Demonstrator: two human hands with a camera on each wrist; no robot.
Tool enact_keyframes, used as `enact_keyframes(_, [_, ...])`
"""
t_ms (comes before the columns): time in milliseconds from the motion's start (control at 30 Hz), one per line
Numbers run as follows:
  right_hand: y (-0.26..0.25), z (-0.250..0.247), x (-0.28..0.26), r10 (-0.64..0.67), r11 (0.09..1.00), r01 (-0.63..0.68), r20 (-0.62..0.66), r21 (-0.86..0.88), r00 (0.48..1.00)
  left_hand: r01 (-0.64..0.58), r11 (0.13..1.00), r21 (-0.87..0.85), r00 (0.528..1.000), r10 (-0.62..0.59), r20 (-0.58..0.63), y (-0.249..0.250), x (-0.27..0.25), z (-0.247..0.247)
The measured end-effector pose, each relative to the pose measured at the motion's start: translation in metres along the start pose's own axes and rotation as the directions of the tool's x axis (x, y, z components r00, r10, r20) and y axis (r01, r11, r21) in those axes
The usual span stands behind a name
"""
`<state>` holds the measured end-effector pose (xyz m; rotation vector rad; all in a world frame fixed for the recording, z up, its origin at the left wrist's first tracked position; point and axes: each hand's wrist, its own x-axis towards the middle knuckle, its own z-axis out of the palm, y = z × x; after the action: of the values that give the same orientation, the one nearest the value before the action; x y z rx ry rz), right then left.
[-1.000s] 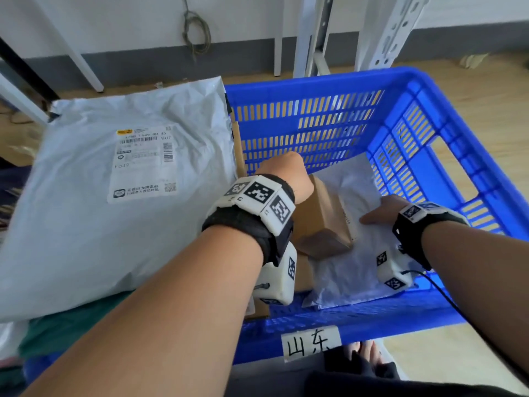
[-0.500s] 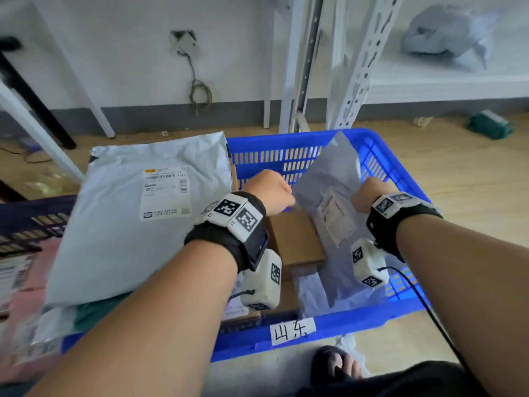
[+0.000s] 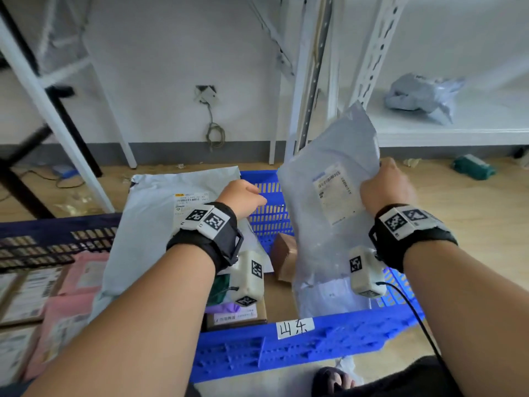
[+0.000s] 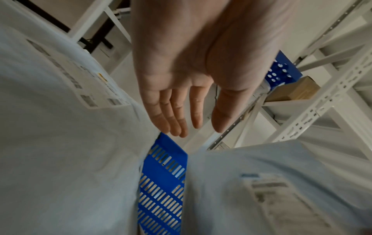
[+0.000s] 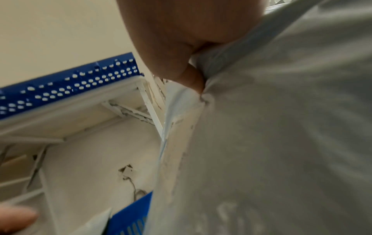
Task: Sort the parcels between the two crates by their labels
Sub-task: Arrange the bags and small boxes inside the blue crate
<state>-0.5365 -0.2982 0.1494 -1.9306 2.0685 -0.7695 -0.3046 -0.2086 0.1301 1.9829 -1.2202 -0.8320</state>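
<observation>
My right hand (image 3: 385, 186) grips the right edge of a grey poly-mailer parcel (image 3: 329, 202) and holds it upright above the blue crate (image 3: 286, 348), its white label facing me. In the right wrist view the fingers (image 5: 193, 79) pinch the parcel's (image 5: 281, 127) edge. My left hand (image 3: 243, 197) hovers over the crate, left of the held parcel, fingers straight and empty (image 4: 181, 120). A large grey mailer (image 3: 160, 224) lies across the crate's left rim. A brown box (image 3: 283, 256) sits inside the crate.
A dark crate (image 3: 57, 242) at left holds pink and other labelled parcels (image 3: 65, 305). The blue crate's front bears a handwritten paper tag (image 3: 294, 328). White metal shelving (image 3: 315, 81) stands behind, with a grey bag (image 3: 420, 96) on a shelf. A green object (image 3: 472, 167) lies on the floor.
My right hand lifted the grey mailer out of the blue crate and raised it upright. My left hand came off the brown box and opened. The head view tilted up.
</observation>
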Motion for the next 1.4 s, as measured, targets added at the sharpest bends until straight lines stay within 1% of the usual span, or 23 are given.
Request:
enact_keyframes(67, [-0.003,-0.007,0.001,0.038,0.996,-0.036,-0.018,0.086,0.999,0.023,0.999,-0.033,1.0,-0.023,-0.002,-0.003,0.0,-0.004])
enact_keyframes(133, [-0.006,-0.01,0.002,0.078,0.975,-0.077,0.0,0.211,0.997,0.042,0.996,-0.076,0.999,-0.043,-0.015,-0.005,0.001,-0.008])
enact_keyframes(200, [-0.008,-0.008,0.004,0.088,0.947,-0.093,0.03,0.308,0.996,0.076,0.987,-0.141,0.997,-0.079,-0.01,-0.005,0.001,-0.01])
enact_keyframes(300, [-0.016,0.0,0.005,0.073,0.928,-0.093,0.069,0.361,0.995,0.123,0.953,-0.277,0.992,-0.114,0.052,-0.002,0.001,-0.012])
enact_keyframes(367, [-0.021,0.002,0.006,0.083,0.918,-0.099,0.059,0.383,0.995,0.134,0.93,-0.341,0.99,-0.108,0.095,-0.003,0.002,-0.011])
enact_keyframes(433, [-0.025,0.001,0.009,0.095,0.903,-0.104,0.043,0.418,0.995,0.119,0.914,-0.387,0.991,-0.085,0.103,-0.001,0.0,-0.009])
enact_keyframes(533, [-0.032,0.002,0.009,0.101,0.887,-0.106,0.035,0.449,0.994,0.121,0.893,-0.434,0.991,-0.086,0.098,0.001,0.0,-0.007])
enact_keyframes(667, [-0.037,0.007,0.002,0.081,0.87,-0.099,0.059,0.482,0.995,0.106,0.9,-0.422,0.994,-0.083,0.072,0.003,-0.001,-0.01])
enact_keyframes(833, [-0.038,0.014,0.0,0.071,0.834,-0.11,0.093,0.54,0.993,0.055,0.905,-0.423,0.998,-0.05,0.022,0.005,-0.001,-0.009])
enact_keyframes(933, [-0.039,0.018,-0.001,0.065,0.805,-0.12,0.115,0.581,0.991,0.014,0.912,-0.41,1.0,-0.022,-0.015,0.002,0.0,-0.01])
enact_keyframes(1067, [-0.038,0.031,0.003,0.063,0.778,-0.152,0.166,0.609,0.984,0.004,0.928,-0.371,0.999,-0.023,-0.047,-0.003,0.001,-0.014])
enact_keyframes(1133, [-0.039,0.036,0.005,0.04,0.768,-0.159,0.201,0.621,0.979,-0.003,0.934,-0.358,0.998,-0.022,-0.065,-0.006,0.001,-0.019])
enact_keyframes(1233, [-0.052,0.032,-0.003,0.014,0.763,-0.169,0.246,0.624,0.969,-0.015,0.938,-0.345,0.992,-0.029,-0.123,-0.009,0.0,-0.03])
enact_keyframes(1300, [-0.059,0.034,-0.007,-0.014,0.726,-0.187,0.287,0.662,0.958,-0.015,0.937,-0.35,0.986,-0.044,-0.16,-0.012,0.0,-0.04])
enact_keyframes(1400, [-0.072,0.043,-0.014,-0.078,0.713,-0.164,0.309,0.682,0.948,0.0,0.937,-0.35,0.973,-0.081,-0.217,-0.019,-0.003,-0.061])
